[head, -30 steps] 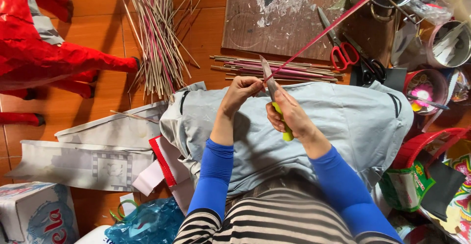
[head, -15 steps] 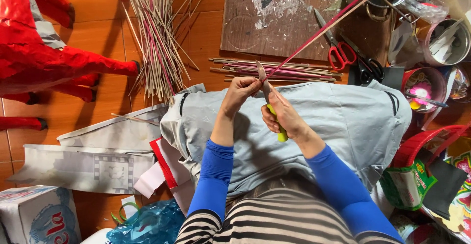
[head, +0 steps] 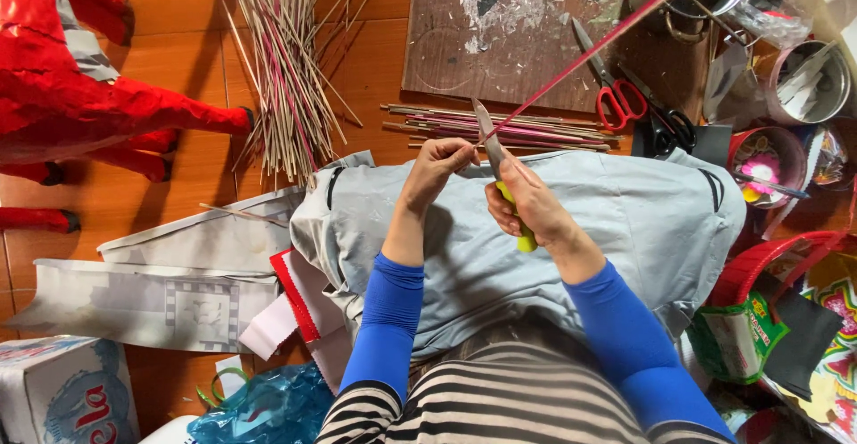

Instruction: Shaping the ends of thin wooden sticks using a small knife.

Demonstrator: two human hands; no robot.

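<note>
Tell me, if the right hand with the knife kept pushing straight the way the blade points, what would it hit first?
Probably the row of thin sticks lying across the floor just beyond the right hand and its knife, then the worn board. Depth is hard to judge.

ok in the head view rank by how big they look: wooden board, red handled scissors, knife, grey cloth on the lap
1. grey cloth
2. wooden board, partly cut off by the frame edge
3. red handled scissors and knife: too alike to rank, and the right hand hides part of the knife
</note>
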